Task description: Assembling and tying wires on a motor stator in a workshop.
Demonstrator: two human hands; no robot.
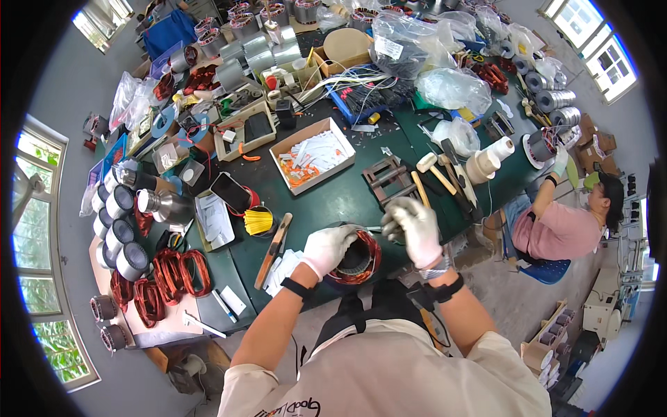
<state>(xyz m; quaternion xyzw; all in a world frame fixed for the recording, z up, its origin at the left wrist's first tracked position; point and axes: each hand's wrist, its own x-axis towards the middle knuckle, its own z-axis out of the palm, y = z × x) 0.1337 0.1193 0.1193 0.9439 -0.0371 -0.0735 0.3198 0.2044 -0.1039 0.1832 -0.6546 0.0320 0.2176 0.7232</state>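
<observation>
A motor stator [371, 267] with a ring of red-brown copper windings stands at the table's near edge, its round bore facing up. My left hand [330, 249], in a white glove, is closed on the left side of the winding ring. To the right of the stator and slightly above it is my gloved right hand [415, 228], with its fingers curled together. What they hold, if anything, cannot be made out. A thin pale rod [373, 228] lies between that hand and the stator's far rim. The bore's inside is mostly dark.
Beyond my hands are a metal vise-like block [386, 182], a mallet [436, 171] and a box of paper slips [312, 154]. Yellow sticks [258, 221], a wooden strip [274, 251] and copper coils [167, 278] lie left. A co-worker [564, 221] sits at right.
</observation>
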